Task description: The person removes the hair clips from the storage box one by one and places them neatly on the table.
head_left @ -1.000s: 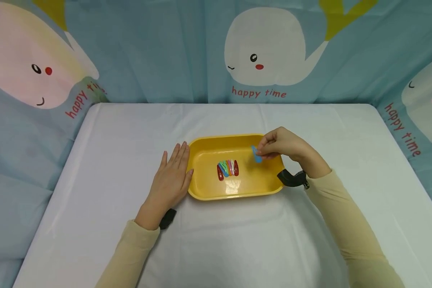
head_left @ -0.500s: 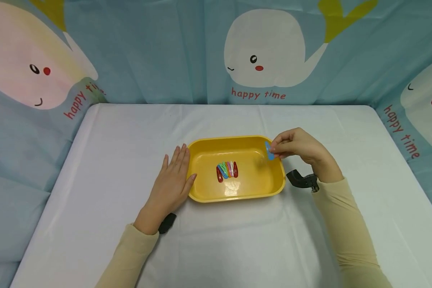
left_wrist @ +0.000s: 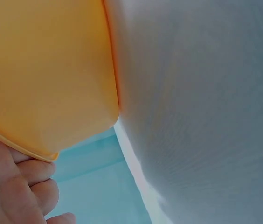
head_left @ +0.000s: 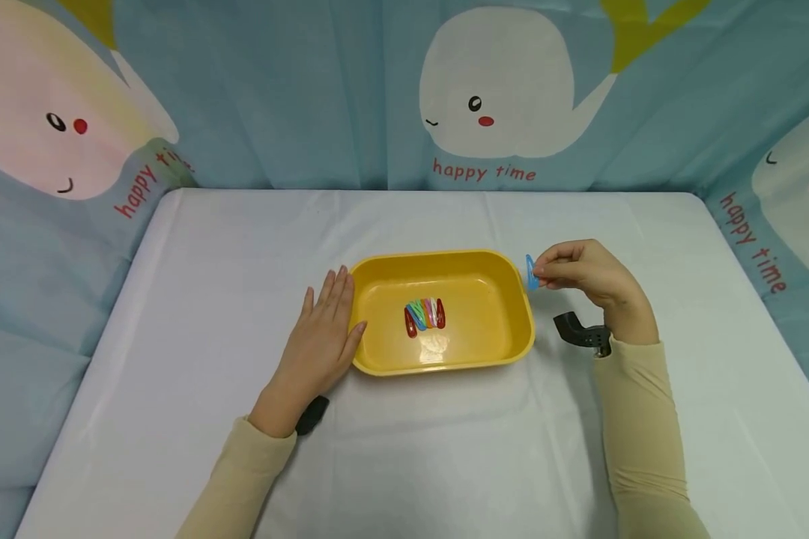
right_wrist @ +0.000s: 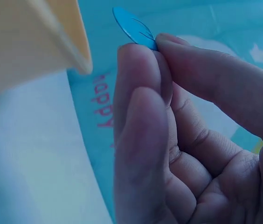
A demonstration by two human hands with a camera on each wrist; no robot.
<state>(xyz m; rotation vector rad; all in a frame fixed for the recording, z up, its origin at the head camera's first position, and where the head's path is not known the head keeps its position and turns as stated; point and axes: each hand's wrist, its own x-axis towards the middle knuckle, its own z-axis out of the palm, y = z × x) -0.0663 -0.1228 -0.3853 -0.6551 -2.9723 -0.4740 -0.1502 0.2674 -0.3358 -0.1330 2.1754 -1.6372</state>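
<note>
Blue hair clip [head_left: 532, 272] is right of ctr in the head view, up off the surface [head_left: 404, 449], just beside the upper-right rim of the yellow tray [head_left: 488, 322] & apart from it. R hand [head_left: 596, 281] pinches it btwn thumb & fingers (R wrist view has it at top ctr, wide end sticking out). Tray sits mid-frame; inside, a bit left of its middle, lies a row of clips [head_left: 429, 314], red at both ends w/ blue, green, orange, pink & white btwn. L hand [head_left: 320, 329], left of ctr, has fingers straight & released, resting along tray's left rim, thumb over the edge. Beige sleeves run to the bottom edge; blue whale-print cloth [head_left: 297, 90] fills the top.
</note>
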